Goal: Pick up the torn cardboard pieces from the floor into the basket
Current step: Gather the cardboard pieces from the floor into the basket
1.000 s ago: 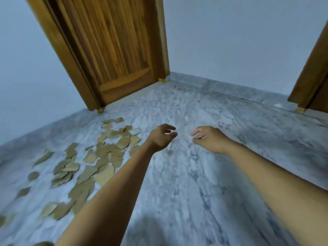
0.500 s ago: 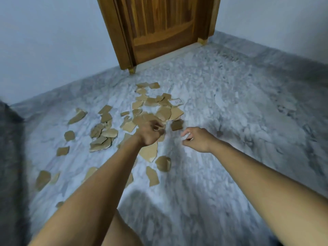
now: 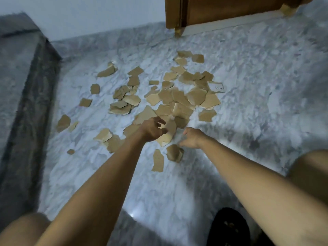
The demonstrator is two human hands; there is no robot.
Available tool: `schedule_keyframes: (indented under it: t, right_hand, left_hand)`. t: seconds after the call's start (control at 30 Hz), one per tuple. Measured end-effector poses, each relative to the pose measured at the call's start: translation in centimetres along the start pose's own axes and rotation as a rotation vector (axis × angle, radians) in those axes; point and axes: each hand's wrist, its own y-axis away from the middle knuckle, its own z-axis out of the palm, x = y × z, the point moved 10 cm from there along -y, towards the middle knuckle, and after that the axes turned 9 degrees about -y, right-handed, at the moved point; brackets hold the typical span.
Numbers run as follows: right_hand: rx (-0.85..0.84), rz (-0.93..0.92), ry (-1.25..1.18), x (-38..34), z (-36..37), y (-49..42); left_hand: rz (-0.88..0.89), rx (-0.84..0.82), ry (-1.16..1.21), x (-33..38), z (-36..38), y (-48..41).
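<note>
The task looks to be at its very start. The cardboard pieces (image 3: 177, 98) lie spread over the marble floor (image 3: 257, 89), thickest in the centre and upper centre of the frame, with loose ones scattered toward the left. I judge that almost all of the collecting is left to do.

The 2 hands reach in from the bottom of the frame to the near edge of the pile. The left hand (image 3: 152, 130) has curled fingers just over a pale piece (image 3: 167, 135). The picture is blurred there, so I cannot tell if it already pinches the piece. The right hand (image 3: 193, 138) is just beside it, fingers relaxed and apart, holding nothing, close above a rounded piece (image 3: 174, 154).

The basket is not clearly in view. A dark object (image 3: 229, 226) sits at the bottom right, but I cannot tell what it is. A wooden door (image 3: 221, 9) stands at the top.
</note>
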Motion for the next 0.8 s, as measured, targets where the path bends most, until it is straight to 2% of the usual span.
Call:
schedule_keyframes:
  t: [0.1,0.2,0.3,0.4,0.53,0.67,0.8]
  right_hand:
    - [-0.053,-0.035,0.047,-0.6,1.9,-2.1]
    - [-0.067,0.047,0.045,1.1,4.4,-3.9]
    - [-0.008,0.174,-0.023,3.2,6.1,-5.6]
    - [0.119,0.219,-0.037,4.3,7.3,-7.0]
    - [0.211,0.148,0.07,4.1,9.0,-7.7]
    - [0.188,0.179,0.052,4.7,9.7,-8.4]
    - [0.091,0.118,0.122,4.2,11.3,-8.4]
  left_hand:
    - [-0.078,0.002,-0.033,-2.4,2.2,-0.7]
    - [-0.074,-0.083,-0.258,-4.3,5.5,-0.2]
    - [-0.03,-0.177,-0.473,-6.4,8.4,-0.3]
    - [0.034,-0.195,-0.574,-8.5,11.2,-0.8]
    - [0.107,-0.091,-0.563,-8.5,12.6,-0.2]
    - [0.125,-0.115,-0.514,-10.0,12.9,-1.6]
    - [0.138,-0.162,-0.44,-10.7,13.9,-1.7]
